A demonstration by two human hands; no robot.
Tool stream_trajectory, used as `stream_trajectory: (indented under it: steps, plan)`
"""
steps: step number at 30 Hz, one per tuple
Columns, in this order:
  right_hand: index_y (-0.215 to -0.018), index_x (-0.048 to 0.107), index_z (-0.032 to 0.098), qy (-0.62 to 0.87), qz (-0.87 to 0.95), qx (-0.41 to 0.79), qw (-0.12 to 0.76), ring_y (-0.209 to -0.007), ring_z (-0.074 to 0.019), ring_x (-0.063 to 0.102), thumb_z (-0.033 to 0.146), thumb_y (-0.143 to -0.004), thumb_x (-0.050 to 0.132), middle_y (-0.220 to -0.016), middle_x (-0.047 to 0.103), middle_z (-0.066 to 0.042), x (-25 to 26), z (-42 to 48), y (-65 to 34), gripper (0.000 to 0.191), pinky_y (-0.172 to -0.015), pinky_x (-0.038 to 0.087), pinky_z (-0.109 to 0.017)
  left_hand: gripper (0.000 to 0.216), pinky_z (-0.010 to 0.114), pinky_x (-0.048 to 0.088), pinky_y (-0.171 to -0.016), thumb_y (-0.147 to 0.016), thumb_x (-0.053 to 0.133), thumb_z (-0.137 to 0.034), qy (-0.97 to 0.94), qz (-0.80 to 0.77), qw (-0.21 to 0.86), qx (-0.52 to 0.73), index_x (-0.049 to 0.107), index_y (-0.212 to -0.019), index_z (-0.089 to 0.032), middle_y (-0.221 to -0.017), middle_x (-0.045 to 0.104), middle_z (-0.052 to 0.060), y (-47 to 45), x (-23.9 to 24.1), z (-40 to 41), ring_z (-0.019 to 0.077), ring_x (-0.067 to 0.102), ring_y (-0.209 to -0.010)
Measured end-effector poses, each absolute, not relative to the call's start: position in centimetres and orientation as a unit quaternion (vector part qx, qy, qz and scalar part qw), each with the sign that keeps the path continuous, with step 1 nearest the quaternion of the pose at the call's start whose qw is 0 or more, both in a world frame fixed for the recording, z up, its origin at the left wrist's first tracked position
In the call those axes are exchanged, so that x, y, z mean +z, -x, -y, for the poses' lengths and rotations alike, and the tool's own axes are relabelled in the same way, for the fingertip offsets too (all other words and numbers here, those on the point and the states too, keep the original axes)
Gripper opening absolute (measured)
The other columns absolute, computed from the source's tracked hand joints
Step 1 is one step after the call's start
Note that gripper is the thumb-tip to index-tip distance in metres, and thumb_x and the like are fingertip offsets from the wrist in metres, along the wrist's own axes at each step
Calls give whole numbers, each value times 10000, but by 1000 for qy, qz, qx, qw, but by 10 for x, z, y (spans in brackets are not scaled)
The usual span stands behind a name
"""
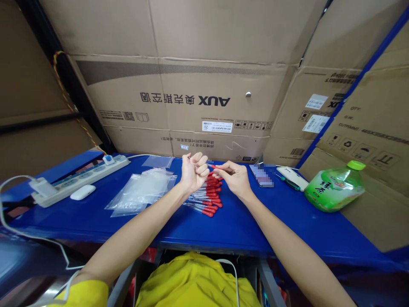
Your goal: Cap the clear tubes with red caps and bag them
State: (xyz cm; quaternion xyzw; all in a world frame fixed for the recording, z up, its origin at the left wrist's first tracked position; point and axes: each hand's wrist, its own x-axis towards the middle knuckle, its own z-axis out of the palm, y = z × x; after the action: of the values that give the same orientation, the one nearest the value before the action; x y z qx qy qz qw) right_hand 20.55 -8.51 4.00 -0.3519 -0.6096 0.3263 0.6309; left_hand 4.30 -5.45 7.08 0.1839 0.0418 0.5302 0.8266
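Over the middle of the table, my right hand [234, 175] pinches the red handle of a thin tool [217, 166] that looks like a small screwdriver; its shaft points toward my left hand. My left hand [194, 171] is curled into a fist just beside it, with a small thin bit showing near the thumb. What lies inside that fist is hidden. Below both hands is a pile of similar red-handled tools [209, 204], their handles to the right and their slim, shiny shafts to the left. Clear zip bags [140, 189] lie stacked left of the pile.
A white power strip [81, 180] with plugs and cables runs along the left, near a white earbud case [83, 192]. To the right are a phone [261, 175], a dark green tool [290, 183], a white device [292, 177] and a green bottle [334, 187]. Cardboard [179, 76] walls the back.
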Motion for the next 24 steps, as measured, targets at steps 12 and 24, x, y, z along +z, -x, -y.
stream_trajectory:
  steps: [12,24]
  plan:
    - [-815,775,203,341,610,336,631,-663,-232,773,475,-739,880,-756,795,-45,39,85,-204,302,-672,656,-341,376,243,38,-405,-1022,295,-339,-197,-21,834,515,148,-693,-229,-613,108,-84,-45,67,54,60,54,-385]
    - [-886,774,225,345,670,256,605,-749,-274,802,436,-822,824,-849,818,-52,35,82,-210,226,-748,677,-393,389,235,32,-410,-1022,303,-369,-205,-41,829,518,151,-692,-228,-610,118,-83,-45,68,54,58,85,-377]
